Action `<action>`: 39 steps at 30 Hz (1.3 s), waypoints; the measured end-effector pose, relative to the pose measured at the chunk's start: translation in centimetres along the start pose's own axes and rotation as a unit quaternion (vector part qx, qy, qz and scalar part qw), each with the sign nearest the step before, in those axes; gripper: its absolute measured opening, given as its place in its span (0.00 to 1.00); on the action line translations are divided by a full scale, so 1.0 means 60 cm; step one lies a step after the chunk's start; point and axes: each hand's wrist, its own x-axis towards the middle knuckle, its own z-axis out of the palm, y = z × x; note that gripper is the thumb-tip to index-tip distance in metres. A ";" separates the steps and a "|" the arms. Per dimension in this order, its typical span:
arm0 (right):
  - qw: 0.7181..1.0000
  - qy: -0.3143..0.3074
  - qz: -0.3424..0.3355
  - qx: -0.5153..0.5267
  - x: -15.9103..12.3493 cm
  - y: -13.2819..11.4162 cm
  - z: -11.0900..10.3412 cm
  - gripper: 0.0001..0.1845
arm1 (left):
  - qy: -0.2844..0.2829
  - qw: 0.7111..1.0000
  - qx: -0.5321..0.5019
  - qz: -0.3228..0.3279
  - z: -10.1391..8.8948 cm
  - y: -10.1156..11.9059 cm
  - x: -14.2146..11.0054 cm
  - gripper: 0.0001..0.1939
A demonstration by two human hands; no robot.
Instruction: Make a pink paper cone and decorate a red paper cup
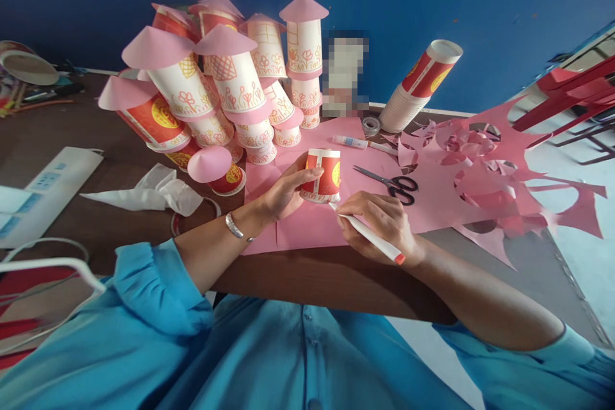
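Note:
My left hand (288, 189) grips a red and white paper cup (331, 170) with a yellow round emblem, above pink paper (307, 230). Looped marks run along the white band at the cup's lower edge. In my right hand (377, 221) is a white marker pen (375, 240) with a red end; its tip is at or very near that band. Black-handled scissors (402, 191) lie on the paper just beyond my right hand. Left of the cup stands a small red cup (229, 178) with a pink disc on it.
Several paper-cup towers (235, 77) with pink cone roofs stand at the back left. A tall stack of cups (406, 106) leans by the blue wall, near a tape roll (371, 126) and a glue stick (350, 141). Cut pink scraps (519, 166) spread rightward. Crumpled tissue (161, 191) lies left.

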 end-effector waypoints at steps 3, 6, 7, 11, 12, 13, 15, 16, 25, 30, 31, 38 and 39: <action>1.000 -0.004 0.001 -0.004 0.000 0.000 0.000 0.12 | -0.004 1.000 0.000 -0.001 -0.001 -0.001 0.000 0.18; 1.000 -0.001 0.001 -0.007 -0.001 0.001 0.001 0.12 | -0.006 1.000 -0.002 0.003 -0.001 -0.001 0.001 0.18; 1.000 0.002 0.001 -0.010 0.000 0.001 0.001 0.12 | -0.006 1.000 -0.003 0.004 -0.001 -0.001 0.001 0.18; 1.000 0.011 -0.001 -0.020 0.000 0.003 0.002 0.11 | -0.004 1.000 0.000 0.005 0.001 0.000 0.000 0.20; 1.000 0.012 -0.003 -0.020 0.000 0.004 0.002 0.11 | -0.003 1.000 0.001 0.005 0.001 0.000 0.000 0.21; 1.000 0.014 -0.005 -0.019 0.000 0.004 0.002 0.11 | -0.001 1.000 0.002 0.004 0.002 -0.001 0.000 0.22; 1.000 0.018 -0.006 -0.016 0.000 0.005 0.003 0.11 | 0.002 1.000 0.004 0.002 0.001 -0.001 -0.001 0.22; 1.000 0.020 -0.006 -0.014 0.001 0.005 0.004 0.11 | 0.003 1.000 0.005 0.000 0.001 -0.001 -0.001 0.21; 1.000 0.006 -0.010 0.004 0.003 0.003 0.002 0.11 | -0.013 1.000 0.008 0.006 -0.002 -0.001 0.000 0.16; 1.000 -0.007 0.001 0.010 0.001 0.003 0.001 0.10 | -0.027 0.999 0.002 0.018 -0.005 -0.002 0.003 0.15; 1.000 -0.009 0.002 0.010 0.001 0.003 0.001 0.10 | -0.030 0.999 0.001 0.019 -0.005 -0.002 0.003 0.14; 1.000 0.010 -0.005 0.016 0.004 0.001 -0.001 0.11 | 0.005 1.000 -0.021 0.000 -0.005 -0.003 0.003 0.14; 1.000 0.014 -0.006 0.016 0.004 0.001 -0.002 0.11 | 0.013 1.000 -0.029 0.000 -0.006 -0.004 0.003 0.13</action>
